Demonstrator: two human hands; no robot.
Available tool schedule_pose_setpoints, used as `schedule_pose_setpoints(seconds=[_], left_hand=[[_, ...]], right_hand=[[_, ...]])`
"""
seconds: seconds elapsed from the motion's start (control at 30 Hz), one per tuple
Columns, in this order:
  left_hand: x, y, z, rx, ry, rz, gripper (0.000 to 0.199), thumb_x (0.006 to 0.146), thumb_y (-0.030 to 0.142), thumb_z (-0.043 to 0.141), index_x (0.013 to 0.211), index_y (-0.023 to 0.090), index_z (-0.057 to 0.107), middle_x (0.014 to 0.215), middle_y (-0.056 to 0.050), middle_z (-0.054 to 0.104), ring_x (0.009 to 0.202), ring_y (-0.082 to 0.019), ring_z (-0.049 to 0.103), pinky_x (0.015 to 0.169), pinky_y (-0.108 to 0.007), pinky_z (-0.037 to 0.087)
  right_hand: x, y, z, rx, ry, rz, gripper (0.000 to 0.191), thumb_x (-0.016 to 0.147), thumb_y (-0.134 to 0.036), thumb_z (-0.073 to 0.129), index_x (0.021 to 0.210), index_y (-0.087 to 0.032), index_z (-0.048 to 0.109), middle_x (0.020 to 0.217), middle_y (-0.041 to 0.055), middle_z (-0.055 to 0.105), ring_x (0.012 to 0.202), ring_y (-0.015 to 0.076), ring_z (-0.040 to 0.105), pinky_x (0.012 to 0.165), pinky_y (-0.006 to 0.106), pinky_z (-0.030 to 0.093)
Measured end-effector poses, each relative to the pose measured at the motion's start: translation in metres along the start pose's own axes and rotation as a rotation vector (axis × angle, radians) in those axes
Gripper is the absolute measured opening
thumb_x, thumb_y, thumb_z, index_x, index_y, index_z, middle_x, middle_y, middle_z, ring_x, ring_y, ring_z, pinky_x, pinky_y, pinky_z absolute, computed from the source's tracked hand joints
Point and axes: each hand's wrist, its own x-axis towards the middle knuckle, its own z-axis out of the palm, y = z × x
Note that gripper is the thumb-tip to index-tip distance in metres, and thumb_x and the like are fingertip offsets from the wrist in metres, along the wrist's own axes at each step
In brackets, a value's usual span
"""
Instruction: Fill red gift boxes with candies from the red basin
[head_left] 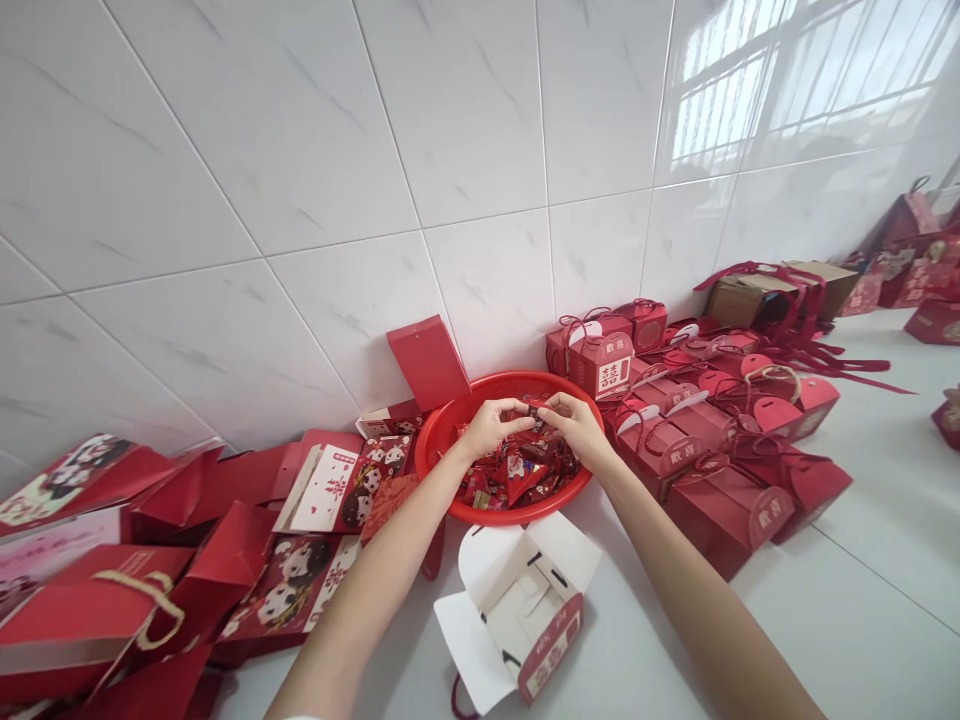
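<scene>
A red plastic basket (429, 465) by the wall holds many small candies in shiny red wrappers (517, 478). Over it, my left hand (491, 425) and my right hand (576, 425) come together, thumbs and fingers pinched. Between their fingertips is a small dark wrapped candy (535, 408), partly covered by the fingers. Just below the basket an open gift box (551, 635) stands on the floor, its white inner flaps spread and its red printed side facing down and right. Its inside shows bare white card.
Closed red gift boxes (724, 510) with cord handles crowd the right side. Red bags and flat printed boxes (247, 590) lie on the left. A plain red box (427, 360) leans on the tiled wall (480, 270). Boxes with ribbons (780, 295) stand farther back.
</scene>
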Motion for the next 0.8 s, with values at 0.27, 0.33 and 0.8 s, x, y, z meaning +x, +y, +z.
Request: schedule_pose_setpoints(seconds=[0.27,0.33,0.8], left_hand=[[-0.001,0.000,0.000,-0.022,0.004,-0.001,0.033,0.070,0.043,0.081,0.086,0.015,0.076,0.088,-0.006,0.076,0.086,-0.022,0.067,0.087,-0.036,0.051],[0.000,-0.001,0.001,-0.060,-0.006,-0.024,0.032,0.071,0.040,0.080,0.090,0.014,0.076,0.092,-0.007,0.076,0.088,-0.023,0.068,0.088,-0.037,0.051],[0.001,-0.010,0.004,-0.189,0.186,-0.136,0.060,0.071,0.014,0.072,0.128,0.017,0.056,0.094,-0.004,0.071,0.073,-0.014,0.066,0.071,-0.027,0.053]], right_hand=[[0.000,-0.001,-0.001,-0.021,-0.030,0.024,0.038,0.058,-0.050,0.084,0.074,-0.020,0.066,0.068,-0.0008,0.066,0.063,0.0149,0.060,0.054,0.025,0.050],[0.001,-0.001,-0.001,0.007,-0.017,0.024,0.039,0.058,-0.051,0.083,0.072,-0.020,0.065,0.067,-0.0005,0.066,0.062,0.0145,0.061,0.055,0.025,0.050],[0.005,-0.001,-0.003,0.103,0.163,0.088,0.040,0.056,-0.050,0.084,0.074,-0.020,0.064,0.066,-0.0011,0.066,0.056,0.0124,0.056,0.049,0.024,0.046]])
